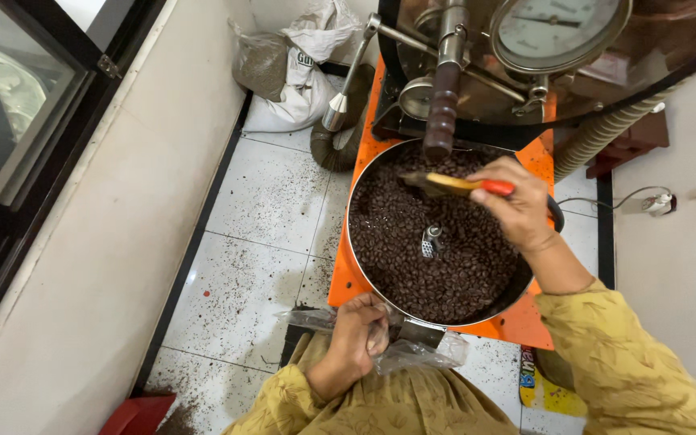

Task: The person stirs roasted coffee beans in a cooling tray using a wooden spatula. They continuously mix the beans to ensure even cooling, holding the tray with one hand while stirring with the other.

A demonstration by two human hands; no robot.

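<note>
Right hand (519,211) clenched on red handle of brush (454,185), bristles over roasted coffee beans (412,242) in round cooling tray (354,193) of orange roaster (517,322). Left hand (358,332) gripping clear plastic bag (420,353) just below tray's chute. Judgement: sweep gently toward chute, keep bag mouth tight under opening, avoid centre stirrer hub (432,240). Chute opening hidden by hand and bag; bag contents unclear; roaster top and dial gauge (557,28) cut off; brush bristles blurred.
</note>
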